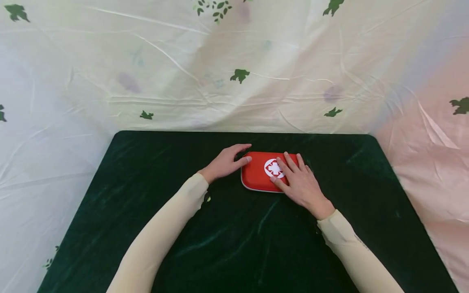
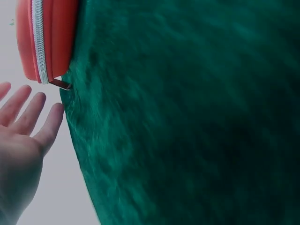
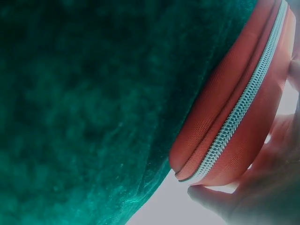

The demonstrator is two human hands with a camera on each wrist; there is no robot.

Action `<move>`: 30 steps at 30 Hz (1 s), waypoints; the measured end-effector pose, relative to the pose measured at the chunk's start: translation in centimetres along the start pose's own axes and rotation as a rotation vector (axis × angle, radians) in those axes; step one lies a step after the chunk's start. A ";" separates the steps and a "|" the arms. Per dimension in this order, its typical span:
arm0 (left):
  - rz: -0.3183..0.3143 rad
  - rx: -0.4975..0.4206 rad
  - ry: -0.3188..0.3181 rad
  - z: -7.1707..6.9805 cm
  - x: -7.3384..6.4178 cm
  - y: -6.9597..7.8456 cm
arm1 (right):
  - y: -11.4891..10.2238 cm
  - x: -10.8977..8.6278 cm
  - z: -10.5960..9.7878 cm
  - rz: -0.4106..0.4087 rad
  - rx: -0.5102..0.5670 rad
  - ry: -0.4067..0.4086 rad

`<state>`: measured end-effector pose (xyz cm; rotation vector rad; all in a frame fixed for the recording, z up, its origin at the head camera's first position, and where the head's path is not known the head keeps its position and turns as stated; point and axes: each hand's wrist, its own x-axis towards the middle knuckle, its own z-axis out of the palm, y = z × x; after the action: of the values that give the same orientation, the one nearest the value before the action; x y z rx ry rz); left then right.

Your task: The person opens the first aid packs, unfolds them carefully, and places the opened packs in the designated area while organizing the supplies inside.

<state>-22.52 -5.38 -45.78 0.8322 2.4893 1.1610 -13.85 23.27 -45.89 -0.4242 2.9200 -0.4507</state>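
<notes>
right hand [image 1: 304, 186] rests on red zippered case [image 1: 254, 173]

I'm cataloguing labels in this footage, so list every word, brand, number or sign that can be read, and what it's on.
Words, brands, numbers: none readable.
Sign: a white round emblem with a cross-like shape, on the red case, partly covered by the right hand.
Right sleeve: small dark marks, too small to read.
</notes>
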 end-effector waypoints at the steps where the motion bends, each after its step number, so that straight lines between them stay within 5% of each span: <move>1: -0.005 -0.044 0.005 0.1 0.2 -0.1 | 0.0 0.0 0.0 0.000 0.002 0.000; 8: -0.070 -0.240 -0.017 0.4 1.1 -0.2 | -0.1 -0.1 0.0 0.004 -0.005 0.002; 30: -0.170 -0.406 -0.030 0.6 2.5 -0.9 | 0.3 -0.4 0.2 -0.020 0.020 0.001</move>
<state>-24.59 -4.00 -46.88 0.5111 2.1383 1.5041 -13.54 23.61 -46.13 -0.4513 2.9121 -0.4821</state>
